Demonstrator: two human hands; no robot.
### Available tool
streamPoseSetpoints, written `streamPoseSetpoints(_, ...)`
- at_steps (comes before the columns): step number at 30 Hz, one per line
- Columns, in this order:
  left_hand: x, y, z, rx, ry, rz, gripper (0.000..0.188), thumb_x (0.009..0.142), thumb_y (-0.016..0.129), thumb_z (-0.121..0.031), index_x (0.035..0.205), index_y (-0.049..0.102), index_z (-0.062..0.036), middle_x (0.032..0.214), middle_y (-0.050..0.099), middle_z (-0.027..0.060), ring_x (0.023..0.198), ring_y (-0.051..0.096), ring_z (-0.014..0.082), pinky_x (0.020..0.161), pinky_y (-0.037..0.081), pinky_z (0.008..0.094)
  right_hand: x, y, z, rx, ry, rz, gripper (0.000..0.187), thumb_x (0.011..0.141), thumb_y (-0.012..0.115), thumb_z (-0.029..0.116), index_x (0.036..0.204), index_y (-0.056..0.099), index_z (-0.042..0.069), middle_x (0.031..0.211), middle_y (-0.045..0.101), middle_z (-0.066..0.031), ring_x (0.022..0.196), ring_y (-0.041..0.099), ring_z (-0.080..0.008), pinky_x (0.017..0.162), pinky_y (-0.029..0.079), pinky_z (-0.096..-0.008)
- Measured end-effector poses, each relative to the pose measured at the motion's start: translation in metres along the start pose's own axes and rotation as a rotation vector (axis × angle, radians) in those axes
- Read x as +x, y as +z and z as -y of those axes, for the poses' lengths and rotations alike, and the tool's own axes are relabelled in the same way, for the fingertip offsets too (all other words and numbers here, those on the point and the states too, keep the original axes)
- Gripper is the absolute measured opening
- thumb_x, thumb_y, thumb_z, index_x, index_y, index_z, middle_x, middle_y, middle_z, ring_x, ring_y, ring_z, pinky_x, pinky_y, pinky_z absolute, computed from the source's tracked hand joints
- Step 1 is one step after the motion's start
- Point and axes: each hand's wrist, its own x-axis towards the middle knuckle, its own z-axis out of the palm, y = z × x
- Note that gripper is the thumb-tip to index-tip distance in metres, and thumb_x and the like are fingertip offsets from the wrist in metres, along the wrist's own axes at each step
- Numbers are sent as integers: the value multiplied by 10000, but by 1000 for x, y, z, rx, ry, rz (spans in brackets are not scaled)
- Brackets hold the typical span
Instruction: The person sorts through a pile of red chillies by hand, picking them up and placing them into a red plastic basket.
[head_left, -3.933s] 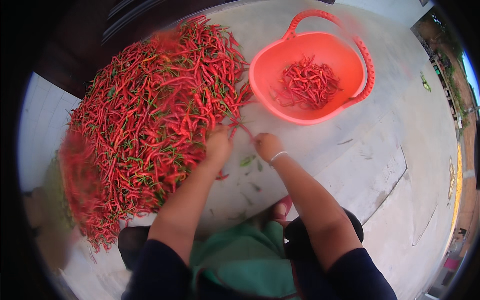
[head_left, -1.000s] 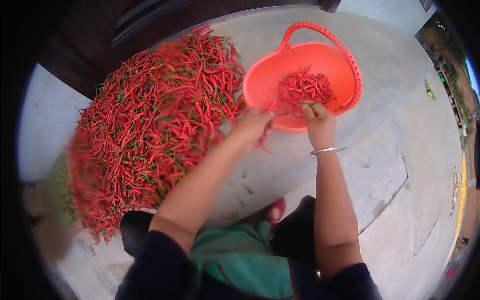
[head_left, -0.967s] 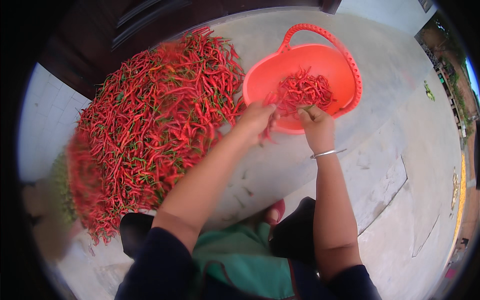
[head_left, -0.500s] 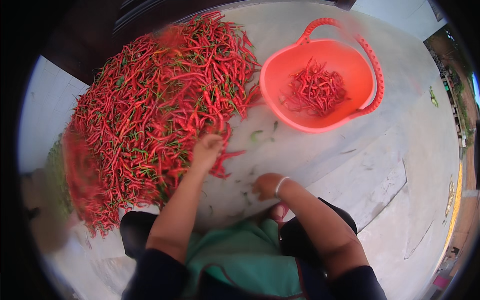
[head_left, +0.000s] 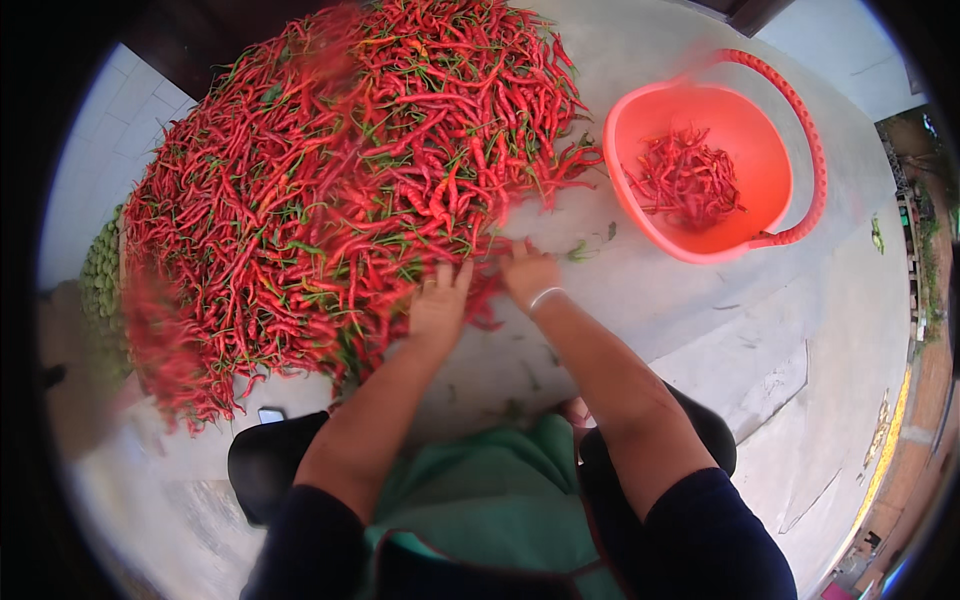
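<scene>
A large heap of red chili peppers [head_left: 300, 210] with green stems fills the left and middle of the floor. At its near right edge my left hand [head_left: 438, 308] reaches onto the peppers, its fingers stretched out and apart. Just right of it, my right hand [head_left: 532, 276], with a white bracelet at the wrist, touches the peppers at the border of the heap. Its fingers are partly spread and a little blurred; I make out nothing gripped in them. Beyond, to the right, stands an orange-red basket [head_left: 775, 180] with a smaller batch of red chili peppers [head_left: 690, 180] inside.
Loose green stems [head_left: 578, 252] lie on the concrete floor [head_left: 690, 310] between the heap and my knees. A small flat pale object [head_left: 271, 415] is beside my left knee. Green produce [head_left: 103, 265] is piled at the far left. A green apron [head_left: 480, 490] covers my lap.
My right hand has moved forward from near my lap to the heap's edge. The left hand's fingers have spread over the peppers. The view has shifted, so heap and basket appear elsewhere.
</scene>
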Motion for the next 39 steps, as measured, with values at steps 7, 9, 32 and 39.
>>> streamPoseSetpoints(7, 9, 4, 27, 7, 121, 6, 233, 708, 591, -89, 930, 524, -79, 936, 506, 125, 763, 588, 288, 645, 497, 383, -37, -22, -28, 178, -3, -41, 187, 766, 517, 104, 921, 602, 44, 977, 563, -152, 859, 594, -302, 723, 495, -402)
streamPoseSetpoints(9, 6, -13, 30, -150, 93, -152, 212, 700, 630, -130, 883, 545, -67, 893, 527, 121, 771, 585, 299, 645, 484, 393, -49, -73, -35, 256, 60, -93, 225, 729, 574, 147, 923, 589, 35, 962, 570, -156, 842, 598, -297, 722, 497, -388)
streamPoseSetpoints(32, -51, -163, -23, -1550, 28, -165, 137, 847, 535, -14, 975, 583, -8, 819, 590, 21, 670, 540, 78, 607, 455, 205, -115, -146, 23, 1485, -91, -393, 221, 761, 634, 225, 854, 627, 24, 657, 595, -48, 616, 534, -109, 609, 438, -277)
streamPoseSetpoints(39, -62, -168, 59, -1962, -147, -455, 152, 847, 500, 45, 968, 545, -33, 880, 571, 33, 856, 601, 148, 731, 516, 242, -75, -168, 46, 1840, 89, -226, 101, 773, 665, 148, 797, 610, 66, 654, 570, 18, 552, 492, -46, 483, 390, -208)
